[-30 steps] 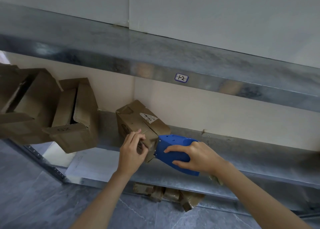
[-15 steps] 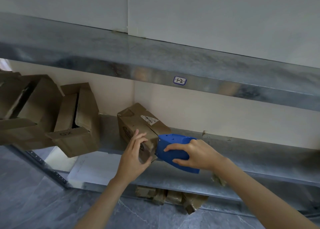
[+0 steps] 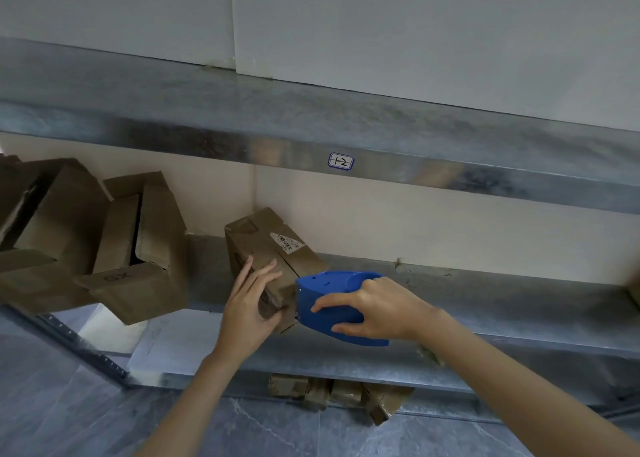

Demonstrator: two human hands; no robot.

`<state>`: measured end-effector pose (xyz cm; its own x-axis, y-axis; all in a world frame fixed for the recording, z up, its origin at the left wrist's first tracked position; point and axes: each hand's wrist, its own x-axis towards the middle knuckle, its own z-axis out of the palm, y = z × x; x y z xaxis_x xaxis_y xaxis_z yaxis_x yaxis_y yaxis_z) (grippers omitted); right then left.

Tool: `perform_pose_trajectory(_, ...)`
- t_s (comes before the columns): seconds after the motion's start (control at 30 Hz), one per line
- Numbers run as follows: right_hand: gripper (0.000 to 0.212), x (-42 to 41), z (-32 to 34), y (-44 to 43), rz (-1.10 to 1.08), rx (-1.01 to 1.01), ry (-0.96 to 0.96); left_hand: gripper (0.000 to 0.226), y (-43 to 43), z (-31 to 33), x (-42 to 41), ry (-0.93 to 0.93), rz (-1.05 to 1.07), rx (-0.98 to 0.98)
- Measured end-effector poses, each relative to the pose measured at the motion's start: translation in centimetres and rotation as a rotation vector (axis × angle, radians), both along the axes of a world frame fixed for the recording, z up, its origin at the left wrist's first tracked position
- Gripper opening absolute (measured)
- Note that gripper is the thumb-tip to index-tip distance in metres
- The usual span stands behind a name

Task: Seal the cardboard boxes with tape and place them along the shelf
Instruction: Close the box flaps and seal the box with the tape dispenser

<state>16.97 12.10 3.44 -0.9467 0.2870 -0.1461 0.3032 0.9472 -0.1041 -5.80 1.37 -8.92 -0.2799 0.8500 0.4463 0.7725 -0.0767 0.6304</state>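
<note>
- Two hands meet at the near end of one small cardboard box (image 3: 266,249). The left hand (image 3: 247,306) lays its fingers (image 3: 256,276) nearly straight and slightly apart against the box's left side, with the thumb under the near corner, steadying it rather than gripping.
- Just right of those fingers, the right hand (image 3: 377,309) has its fingers (image 3: 332,305) clamped around a blue tape dispenser (image 3: 329,287), index finger along the side and thumb underneath. The dispenser's front edge touches the near right corner of the box.
- The box's long axis runs from the fingers away and leftward to the back wall, and the flap seam on top follows it. Judging by this, the coming pull goes away from the right fingers along that seam, and the right hand is the nearer one to do it.
- The box sits on the lower shelf (image 3: 485,304), tilted, its far end near the wall.
- Well left of the left fingers, two larger open boxes (image 3: 138,249) overhang the shelf edge, unsealed.
- Below the fingers, under the shelf, more brown boxes (image 3: 339,392) lie on the floor.
- Hidden or unclear: no tape strip can be made out, the dispenser's mouth and the box's near face are covered by the hands, and a brown shape at the far right is cut off.
</note>
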Motion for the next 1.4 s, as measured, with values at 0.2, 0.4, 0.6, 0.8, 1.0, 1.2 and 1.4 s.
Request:
perform_pose_trajectory(0.2,0.04,-2.2,-0.4,-1.6,0.069,-0.016,0.027,0.064,-1.4,-0.4,-3.2,-0.024,-0.05,-0.064)
perform_pose_trajectory(0.4,0.041,-3.5,-0.9,-1.2,0.098,0.015,-0.002,0.071,-1.5,-0.4,-3.1,-0.037,-0.016,-0.102)
perform_pose_trajectory(0.6,0.041,-3.6,-1.0,-0.5,0.107,0.003,-0.003,0.082,-1.4,-0.7,-3.2,0.055,0.023,-0.101)
perform_pose_trajectory(0.8,0.041,-2.9,0.0,0.4,0.133,0.006,-0.004,0.084,-1.4,-1.0,-3.7,0.071,0.013,-0.094)
perform_pose_trajectory(1.0,0.039,-1.9,0.7,1.3,0.151,-0.034,0.031,0.089,-1.5,-1.3,-3.9,0.056,-0.006,-0.086)
perform_pose_trajectory(1.2,0.037,-0.6,1.0,2.5,0.119,-0.013,0.024,0.08,-1.5,-1.3,-4.1,0.041,-0.018,-0.045)
perform_pose_trajectory(1.4,0.037,0.6,1.3,3.4,0.088,0.014,0.011,0.087,-1.3,-1.5,-4.3,0.027,-0.017,-0.045)
